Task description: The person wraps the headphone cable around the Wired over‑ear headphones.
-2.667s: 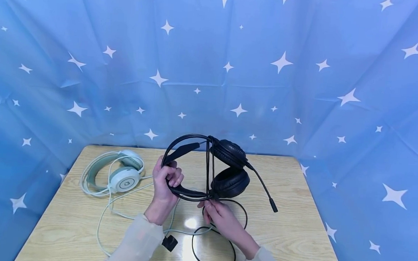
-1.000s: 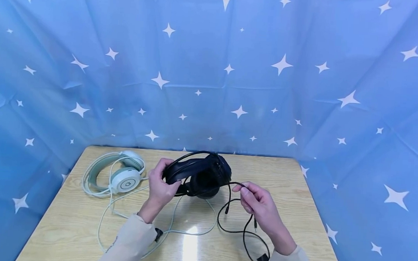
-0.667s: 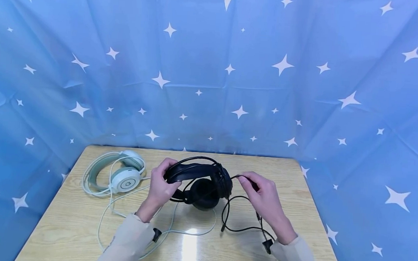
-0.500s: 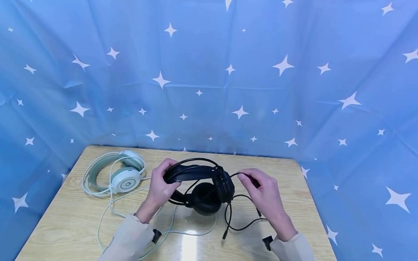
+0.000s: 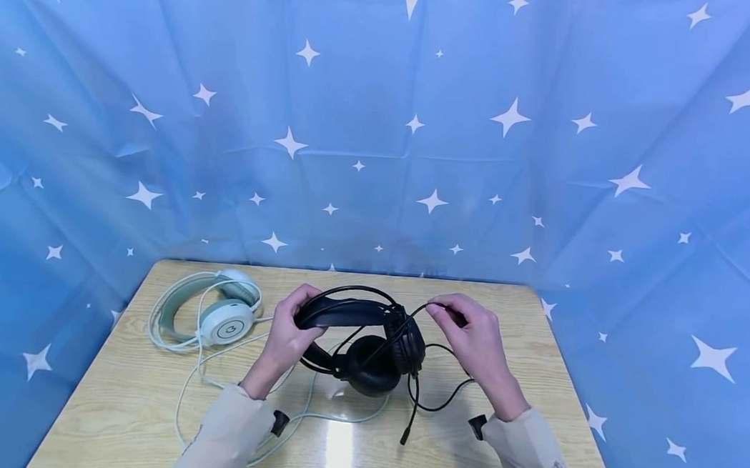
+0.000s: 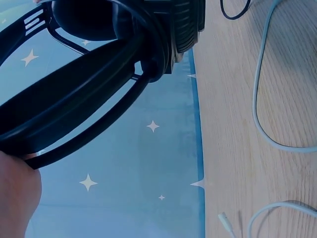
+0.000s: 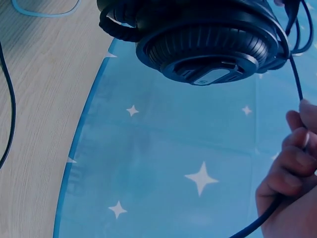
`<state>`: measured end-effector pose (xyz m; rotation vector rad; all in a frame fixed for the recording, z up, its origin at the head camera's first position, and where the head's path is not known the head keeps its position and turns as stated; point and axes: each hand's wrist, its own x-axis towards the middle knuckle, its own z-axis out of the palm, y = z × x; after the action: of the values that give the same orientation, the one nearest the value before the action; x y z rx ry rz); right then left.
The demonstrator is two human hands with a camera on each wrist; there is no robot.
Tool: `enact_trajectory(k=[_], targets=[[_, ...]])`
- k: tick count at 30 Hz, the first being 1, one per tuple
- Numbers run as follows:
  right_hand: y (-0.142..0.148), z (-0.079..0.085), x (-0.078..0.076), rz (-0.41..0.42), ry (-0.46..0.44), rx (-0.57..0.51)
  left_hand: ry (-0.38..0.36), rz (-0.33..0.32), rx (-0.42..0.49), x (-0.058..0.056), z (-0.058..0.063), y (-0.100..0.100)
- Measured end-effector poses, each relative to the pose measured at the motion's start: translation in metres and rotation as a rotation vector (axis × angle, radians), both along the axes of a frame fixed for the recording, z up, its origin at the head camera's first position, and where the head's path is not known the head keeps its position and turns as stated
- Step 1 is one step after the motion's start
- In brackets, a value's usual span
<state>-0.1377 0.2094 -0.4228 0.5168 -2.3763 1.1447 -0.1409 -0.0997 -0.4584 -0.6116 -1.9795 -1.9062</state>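
A black over-ear headset [image 5: 369,373] is raised over the middle of the table, tilted, with its ear cups toward the right. My left hand [image 5: 286,334] grips its headband [image 6: 64,99] at the left end. From the headset, a black cable [image 7: 262,218] runs to my right hand [image 5: 476,344], which pinches it between thumb and forefinger while the other fingers curl round it. The thin microphone boom [image 5: 410,422] points down toward the table. In the right wrist view, the ribbed outer face of one ear cup [image 7: 208,54] shows above the hand.
Pale green headphones [image 5: 224,323] lie at the table's left, wrapped in their own cable. More of that light cable [image 5: 338,419] loops over the middle front. Black cable [image 5: 442,406] sags below my right hand. A starry blue curtain [image 5: 382,120] stands behind the table [image 5: 112,418].
The black headset has turned from lying sideways to ear cups lower, its microphone swinging downward. My right hand has moved from under the headset to its right and now pinches the cable.
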Motion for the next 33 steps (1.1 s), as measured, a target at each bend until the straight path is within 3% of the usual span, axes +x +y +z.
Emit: enact_trajectory(k=[4, 11, 17, 25, 33], targets=[[0.0, 0.001, -0.004, -0.022, -0.058, -0.019, -0.044, -0.073, 0.053, 0.0, 0.001, -0.001], [0.003, 0.005, -0.013, -0.01, -0.21, -0.058, -0.19, -0.399, 0.363, -0.002, 0.002, 0.001], [0.005, 0.001, -0.02, 0.106, -0.286, -0.065, -0.267, -0.574, 0.538, -0.002, -0.004, 0.005], [-0.005, -0.013, -0.031, 0.268, -0.419, -0.19, -0.311, -0.858, 0.785, -0.001, -0.012, 0.011], [-0.008, -0.022, -0.034, 0.497, -0.541, -0.238, -0.313, -0.991, 0.896, 0.001, -0.012, 0.013]])
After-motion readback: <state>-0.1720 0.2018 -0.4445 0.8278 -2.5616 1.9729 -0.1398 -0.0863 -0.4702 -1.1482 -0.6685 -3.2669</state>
